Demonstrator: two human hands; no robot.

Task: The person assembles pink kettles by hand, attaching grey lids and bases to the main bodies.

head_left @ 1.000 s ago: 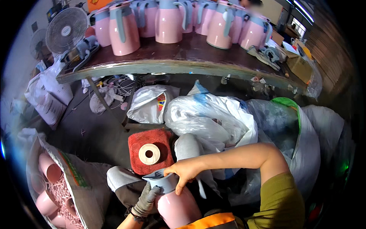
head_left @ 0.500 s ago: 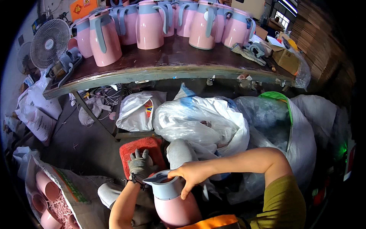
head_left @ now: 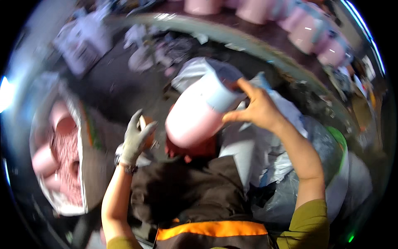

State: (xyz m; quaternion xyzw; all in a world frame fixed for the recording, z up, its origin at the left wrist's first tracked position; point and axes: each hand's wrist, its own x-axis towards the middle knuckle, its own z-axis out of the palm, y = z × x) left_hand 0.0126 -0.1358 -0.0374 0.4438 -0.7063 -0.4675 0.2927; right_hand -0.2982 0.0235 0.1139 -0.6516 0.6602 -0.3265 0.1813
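My right hand (head_left: 257,110), bare, grips the pale blue top of a pink jug (head_left: 195,118) and holds it tilted in the air in front of my chest. My left hand (head_left: 137,139), in a grey glove, is closed around a small tan roll (head_left: 146,124) just left of the jug. A red stool (head_left: 195,150) shows beneath the jug, mostly hidden by it. The picture is blurred by motion.
A sack (head_left: 62,162) of pink jug bodies lies open at my left. Clear and white plastic bags (head_left: 265,153) are piled at my right. A long dark table (head_left: 248,41) with several finished pink jugs (head_left: 306,35) runs across the top.
My right hand has lifted the pink jug off my lap and tipped it. My left hand has taken the tan roll off the red stool. The view has swung to the left.
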